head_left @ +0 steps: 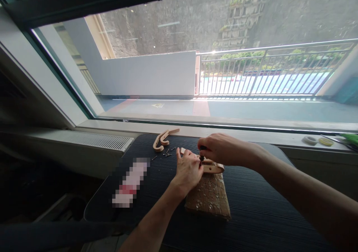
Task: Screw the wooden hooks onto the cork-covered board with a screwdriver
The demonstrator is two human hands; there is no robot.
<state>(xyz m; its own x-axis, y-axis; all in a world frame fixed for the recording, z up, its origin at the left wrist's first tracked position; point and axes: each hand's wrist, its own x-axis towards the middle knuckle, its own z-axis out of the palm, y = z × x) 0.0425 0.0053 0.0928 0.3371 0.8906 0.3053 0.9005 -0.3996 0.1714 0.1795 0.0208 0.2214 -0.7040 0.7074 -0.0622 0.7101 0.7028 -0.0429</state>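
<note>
Right hand (223,149) pinches a small dark tool (201,157), mostly hidden. Left hand (188,170) covers the wooden piece (215,167), can't tell its grip. Dark ribbed table (257,207) by a window (173,73).

A black, finely ribbed tabletop (251,207) carries pale tan wooden pieces (163,138), dark screws (167,154) and a speckled brown board (209,198) under the left hand (188,170).

L hand (188,170) palm-down, R hand (223,149) fingers pinched, arms extended.
</note>
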